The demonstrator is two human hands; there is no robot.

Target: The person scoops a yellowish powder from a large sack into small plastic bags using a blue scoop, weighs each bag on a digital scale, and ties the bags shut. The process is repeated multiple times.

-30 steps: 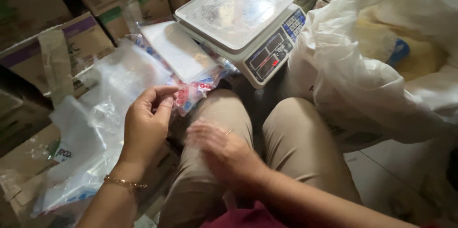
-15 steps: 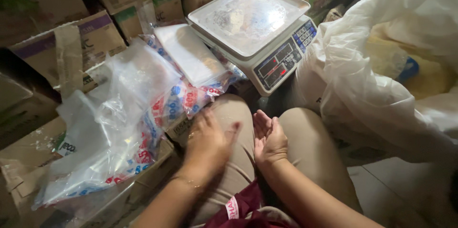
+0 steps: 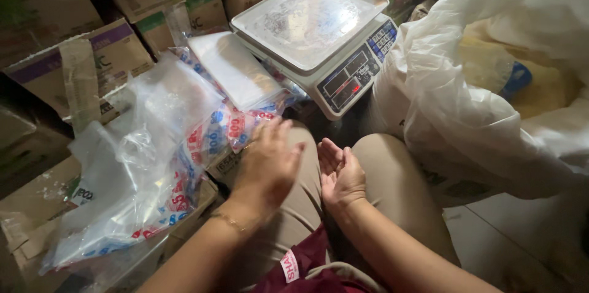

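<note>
1. Hovering flat and empty over the lap, the left hand spreads its fingers just beside the printed plastic bags.
2. Right hand rests open, palm up, holding nothing.
3. Behind them stands a weighing scale.

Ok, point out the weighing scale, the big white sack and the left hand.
Weighing scale point(image 3: 310, 17), head view, middle of its tray.
Big white sack point(image 3: 454, 103), head view, its front wall.
Left hand point(image 3: 267, 164), head view, its back.
</note>
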